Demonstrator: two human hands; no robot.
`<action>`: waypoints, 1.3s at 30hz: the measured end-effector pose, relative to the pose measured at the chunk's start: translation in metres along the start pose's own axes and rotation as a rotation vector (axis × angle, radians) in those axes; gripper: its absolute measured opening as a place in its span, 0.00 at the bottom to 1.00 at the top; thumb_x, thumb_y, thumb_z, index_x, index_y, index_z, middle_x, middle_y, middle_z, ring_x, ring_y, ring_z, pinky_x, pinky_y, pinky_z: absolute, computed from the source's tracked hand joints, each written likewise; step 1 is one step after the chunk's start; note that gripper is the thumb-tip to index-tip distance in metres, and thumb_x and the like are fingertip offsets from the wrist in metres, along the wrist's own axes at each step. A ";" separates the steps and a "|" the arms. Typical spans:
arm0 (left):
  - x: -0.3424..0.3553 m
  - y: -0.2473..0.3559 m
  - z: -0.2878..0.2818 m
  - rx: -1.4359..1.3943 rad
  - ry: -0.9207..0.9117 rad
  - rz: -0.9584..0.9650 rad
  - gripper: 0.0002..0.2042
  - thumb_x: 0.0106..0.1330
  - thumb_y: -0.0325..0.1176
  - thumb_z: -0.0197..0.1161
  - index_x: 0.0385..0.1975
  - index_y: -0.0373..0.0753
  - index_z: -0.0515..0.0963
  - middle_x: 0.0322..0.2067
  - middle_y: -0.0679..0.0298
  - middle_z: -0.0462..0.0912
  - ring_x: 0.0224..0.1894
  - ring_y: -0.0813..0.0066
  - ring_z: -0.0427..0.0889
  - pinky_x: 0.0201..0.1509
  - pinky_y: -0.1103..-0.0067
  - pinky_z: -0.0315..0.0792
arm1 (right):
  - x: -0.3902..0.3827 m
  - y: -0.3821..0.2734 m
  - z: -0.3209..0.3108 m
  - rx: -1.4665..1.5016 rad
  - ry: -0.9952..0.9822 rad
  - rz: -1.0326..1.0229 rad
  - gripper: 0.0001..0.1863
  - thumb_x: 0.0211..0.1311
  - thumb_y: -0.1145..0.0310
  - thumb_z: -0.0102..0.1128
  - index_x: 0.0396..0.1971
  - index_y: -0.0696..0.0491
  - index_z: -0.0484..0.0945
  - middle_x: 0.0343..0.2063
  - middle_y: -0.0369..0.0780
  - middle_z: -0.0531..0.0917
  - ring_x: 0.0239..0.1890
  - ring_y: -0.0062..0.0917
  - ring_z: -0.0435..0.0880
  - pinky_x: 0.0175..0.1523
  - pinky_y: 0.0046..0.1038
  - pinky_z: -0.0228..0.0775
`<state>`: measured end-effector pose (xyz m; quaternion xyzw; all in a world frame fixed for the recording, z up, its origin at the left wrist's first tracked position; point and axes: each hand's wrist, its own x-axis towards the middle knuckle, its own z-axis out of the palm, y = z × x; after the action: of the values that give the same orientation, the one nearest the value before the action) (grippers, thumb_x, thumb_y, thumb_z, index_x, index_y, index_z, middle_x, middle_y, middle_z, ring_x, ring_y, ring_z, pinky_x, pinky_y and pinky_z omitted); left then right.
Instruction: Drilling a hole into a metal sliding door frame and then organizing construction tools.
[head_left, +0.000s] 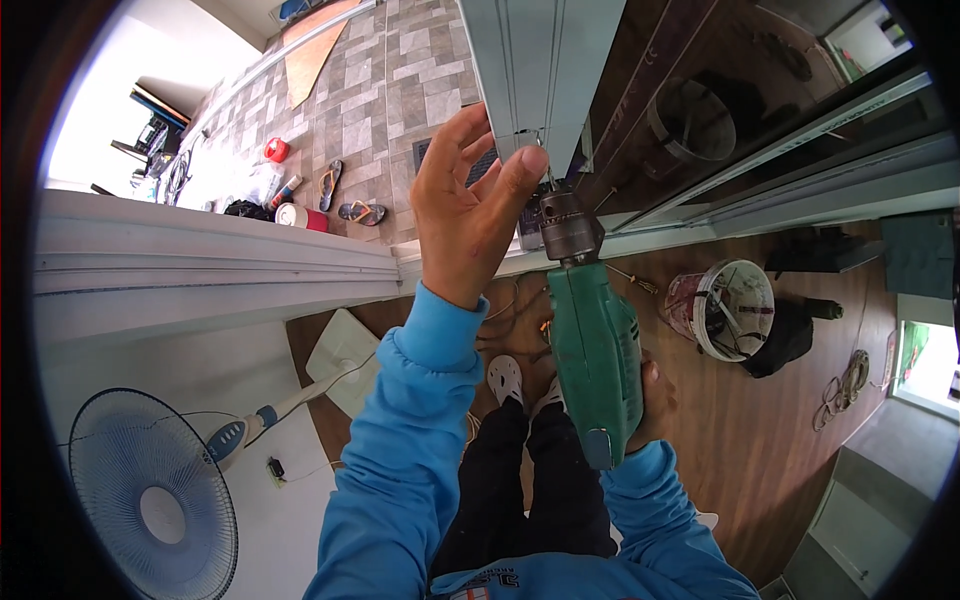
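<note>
Wood floor [745, 430], bucket [686, 304] at 3 o'clock; your right hand [656, 405] grips drill [595, 360]; left hand [465, 205] half-open at 12, beside post [530, 65].

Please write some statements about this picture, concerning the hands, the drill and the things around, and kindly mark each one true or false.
1. The right hand holds the green drill. True.
2. The left hand hangs down beside the legs. False: it is raised at the white frame, near the drill's chuck.
3. A fan stands on the person's left. True.
4. The bucket stands on the person's left. False: it is on the right, with several things inside.
5. Two sandals lie on the tiled floor. True.
6. The person's sleeves are red. False: they are blue.
</note>
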<state>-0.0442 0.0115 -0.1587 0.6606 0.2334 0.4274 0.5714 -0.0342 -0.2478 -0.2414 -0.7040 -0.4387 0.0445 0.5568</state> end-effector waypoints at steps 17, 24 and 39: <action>0.007 -0.001 -0.003 -0.087 -0.036 -0.011 0.27 0.56 0.39 0.74 0.52 0.30 0.72 0.48 0.57 0.75 0.54 0.63 0.76 0.56 0.68 0.75 | -0.006 0.006 0.009 0.005 0.028 -0.029 0.39 0.52 0.75 0.67 0.66 0.49 0.60 0.33 0.47 0.83 0.30 0.40 0.84 0.35 0.35 0.78; 0.007 -0.001 -0.004 -0.096 -0.031 -0.034 0.29 0.55 0.39 0.75 0.52 0.30 0.71 0.48 0.57 0.75 0.54 0.62 0.75 0.56 0.67 0.75 | -0.010 0.006 0.010 0.029 0.025 0.004 0.38 0.54 0.75 0.65 0.66 0.49 0.61 0.34 0.48 0.83 0.29 0.40 0.83 0.34 0.35 0.78; 0.008 0.000 -0.007 -0.106 -0.063 -0.025 0.25 0.58 0.35 0.72 0.51 0.29 0.71 0.47 0.57 0.76 0.53 0.65 0.75 0.57 0.69 0.75 | -0.016 0.005 0.012 0.030 0.011 0.095 0.35 0.57 0.76 0.62 0.66 0.48 0.60 0.34 0.49 0.82 0.30 0.41 0.83 0.35 0.36 0.78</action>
<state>-0.0456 0.0221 -0.1568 0.6397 0.2003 0.4109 0.6179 -0.0481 -0.2492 -0.2568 -0.7156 -0.4012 0.0738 0.5670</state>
